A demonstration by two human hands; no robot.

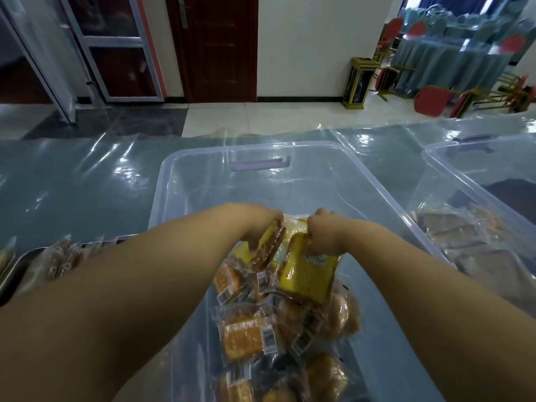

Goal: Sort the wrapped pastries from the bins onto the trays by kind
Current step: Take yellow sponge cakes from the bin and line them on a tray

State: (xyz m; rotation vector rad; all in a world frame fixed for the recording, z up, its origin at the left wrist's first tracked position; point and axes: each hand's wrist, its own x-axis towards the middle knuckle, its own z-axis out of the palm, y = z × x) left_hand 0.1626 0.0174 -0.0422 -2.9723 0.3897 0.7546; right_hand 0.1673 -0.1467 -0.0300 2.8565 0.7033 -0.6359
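A clear plastic bin (203, 158) stands in front of me with a heap of wrapped pastries (249, 338) in its near half. My left hand (261, 224) is closed on a brown-edged wrapped pastry (268, 250) above the heap. Just to its right, my right hand (322, 233) grips the top of a yellow wrapped cake slice (307, 274), lifted and tilted. A metal tray (17, 265) at the left edge carries several wrapped brown pastries (62, 259). My forearms hide part of the bin and the tray.
A second clear bin (475, 184) at the right holds darker wrapped pastries (464, 242). Shiny plastic sheeting (72, 184) covers the blue table. Beyond the table are a tiled floor, a dark door (214, 47), a bin stand (359, 82) and red chairs (432, 100).
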